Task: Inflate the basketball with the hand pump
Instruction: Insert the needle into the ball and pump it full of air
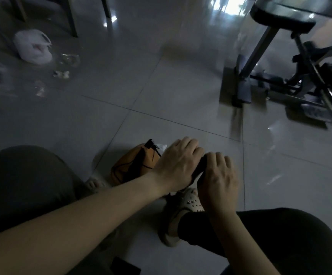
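Head view: the person sits low over a tiled floor [161, 92]. Both hands are on the black pump handle [200, 165].

- **Left hand** [178, 163]: fingers curled over the handle's far end, clenched on it.
- **Right hand** [218, 179]: wrapped round the near end, touching the left.
- **Handle axis:** runs about 1 to 7 o'clock in frame. The pump barrel below is hidden by the hands, so a straight down-and-up stroke looks like the next move.
- **Basketball** [133, 167]: orange, sagging and clearly underfilled. It lies on the floor at 9 o'clock from the grip, just beside the left wrist, so the left hand is nearer.
- **Hose:** a dark fitting shows at the ball's top edge, but whether it is the hose cannot be told.
- **Clog** [189, 203]: at 6 o'clock under the hands, probably bracing the pump base.
- **Far off:** an exercise frame [276, 80] at 2 o'clock and a white bag [32, 46] at 10 o'clock.
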Tool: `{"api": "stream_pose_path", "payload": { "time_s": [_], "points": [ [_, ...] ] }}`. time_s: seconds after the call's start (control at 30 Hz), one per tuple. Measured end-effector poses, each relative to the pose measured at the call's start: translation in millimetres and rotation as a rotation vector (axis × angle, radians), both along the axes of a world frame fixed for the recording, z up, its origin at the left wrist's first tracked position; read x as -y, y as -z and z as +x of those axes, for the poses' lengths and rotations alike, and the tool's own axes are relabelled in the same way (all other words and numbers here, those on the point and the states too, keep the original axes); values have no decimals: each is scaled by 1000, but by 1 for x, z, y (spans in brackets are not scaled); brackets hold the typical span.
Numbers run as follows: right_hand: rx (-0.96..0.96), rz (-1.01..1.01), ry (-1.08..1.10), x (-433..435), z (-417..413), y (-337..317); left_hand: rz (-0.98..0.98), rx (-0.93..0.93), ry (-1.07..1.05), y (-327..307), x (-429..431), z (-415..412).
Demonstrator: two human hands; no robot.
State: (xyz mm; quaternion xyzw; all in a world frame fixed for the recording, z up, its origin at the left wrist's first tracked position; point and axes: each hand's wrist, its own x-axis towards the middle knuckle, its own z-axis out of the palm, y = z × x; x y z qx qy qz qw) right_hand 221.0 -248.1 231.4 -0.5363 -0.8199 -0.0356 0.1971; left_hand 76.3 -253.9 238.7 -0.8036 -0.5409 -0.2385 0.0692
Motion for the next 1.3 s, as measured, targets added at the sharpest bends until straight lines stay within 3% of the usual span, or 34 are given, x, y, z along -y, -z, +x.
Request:
{"api": "stream_pose_path", "payload": {
  "time_s": [0.23, 0.43, 0.63, 0.77, 0.9, 1.07, 1.17, 1.3],
  "points": [
    [115, -111, -23, -7, -17, 74, -248, -198, -119, 98, -2, -5],
    [261, -353, 16, -18, -17, 125, -373, -214, -140, 143, -9, 1],
    [341, -443, -107, -22, -20, 133, -476, -252, -182, 152, -7, -3],
    [213, -518, -100, -19, -13, 105, -528, -191, -133, 126, -2, 2],
    [31, -299, -33, -18, -1, 45, -329, -77, -57, 55, -16, 3],
    [12, -7, -6, -28, 3, -18, -39, 54, -40, -17, -28, 0],
    [32, 22, 11, -36, -10, -22, -50, 40, -66, -14, -30, -6],
    [89, -79, -45, -29, -16, 27, -201, -104, -122, 42, -22, -7]
  ]
}}
